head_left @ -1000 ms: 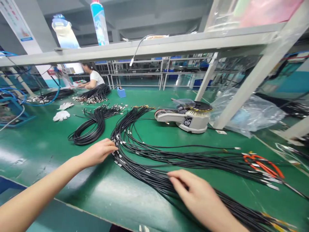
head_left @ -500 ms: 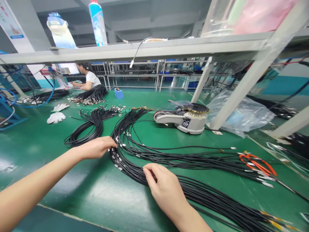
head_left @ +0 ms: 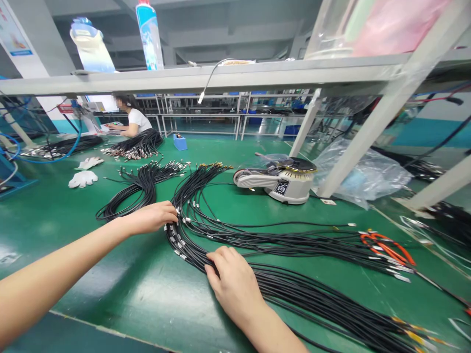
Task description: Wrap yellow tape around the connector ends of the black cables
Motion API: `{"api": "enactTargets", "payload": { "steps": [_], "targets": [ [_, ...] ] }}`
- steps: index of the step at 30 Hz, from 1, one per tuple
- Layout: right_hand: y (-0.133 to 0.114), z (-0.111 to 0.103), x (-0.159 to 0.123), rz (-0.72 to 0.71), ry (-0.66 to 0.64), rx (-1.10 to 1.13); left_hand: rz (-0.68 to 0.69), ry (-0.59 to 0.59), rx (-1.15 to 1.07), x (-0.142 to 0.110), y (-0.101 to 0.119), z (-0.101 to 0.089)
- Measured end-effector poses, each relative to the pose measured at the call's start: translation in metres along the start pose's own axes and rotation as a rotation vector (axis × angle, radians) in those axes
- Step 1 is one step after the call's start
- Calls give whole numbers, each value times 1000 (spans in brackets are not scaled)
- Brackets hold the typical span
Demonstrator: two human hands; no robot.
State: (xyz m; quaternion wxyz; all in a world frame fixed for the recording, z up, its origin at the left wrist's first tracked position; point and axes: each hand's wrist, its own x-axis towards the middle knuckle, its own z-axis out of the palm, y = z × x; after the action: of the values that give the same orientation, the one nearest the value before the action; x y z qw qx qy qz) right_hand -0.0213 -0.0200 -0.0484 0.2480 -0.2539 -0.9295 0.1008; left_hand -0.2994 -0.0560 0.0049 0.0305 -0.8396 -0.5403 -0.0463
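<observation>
A big loop of thin black cables (head_left: pixel 294 242) with small metal ends lies spread over the green table (head_left: pixel 147 289). My left hand (head_left: pixel 152 217) rests on the loop's left bend, fingers curled and pinching the cables there. My right hand (head_left: pixel 231 282) lies on the lower run of the same bundle, fingers bent and pressed onto the cables. A second, smaller bundle of black cables (head_left: pixel 138 189) lies just beyond my left hand.
A grey tape dispenser (head_left: pixel 281 182) stands behind the loop. Orange-handled scissors (head_left: pixel 386 247) lie on the cables at right. White gloves (head_left: pixel 84 177) lie at far left. A crumpled plastic bag (head_left: pixel 364 176) sits by a shelf post. Another person (head_left: pixel 133 120) works at the far end.
My right hand has slid left along the lower cables toward the bend. My left hand has stayed on the bend, shifting only slightly.
</observation>
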Motion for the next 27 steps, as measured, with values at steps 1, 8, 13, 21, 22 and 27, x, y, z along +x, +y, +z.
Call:
{"api": "enactTargets", "payload": {
  "steps": [1,8,13,21,22,27],
  "targets": [
    [-1,0,0,4,-7,2,5,9,-4,0,2,1],
    [-13,4,5,0,-8,26,62,40,-21,-4,32,7],
    [-20,12,8,4,73,11,99,107,-44,-4,75,17],
    [-9,-21,-20,140,-92,100,46,225,-13,-6,92,30],
    [-5,-28,-23,150,-157,81,38,237,-13,-6,90,28],
    [10,-67,-26,218,-365,-77,-32,378,-45,-3,81,8]
  ]
}}
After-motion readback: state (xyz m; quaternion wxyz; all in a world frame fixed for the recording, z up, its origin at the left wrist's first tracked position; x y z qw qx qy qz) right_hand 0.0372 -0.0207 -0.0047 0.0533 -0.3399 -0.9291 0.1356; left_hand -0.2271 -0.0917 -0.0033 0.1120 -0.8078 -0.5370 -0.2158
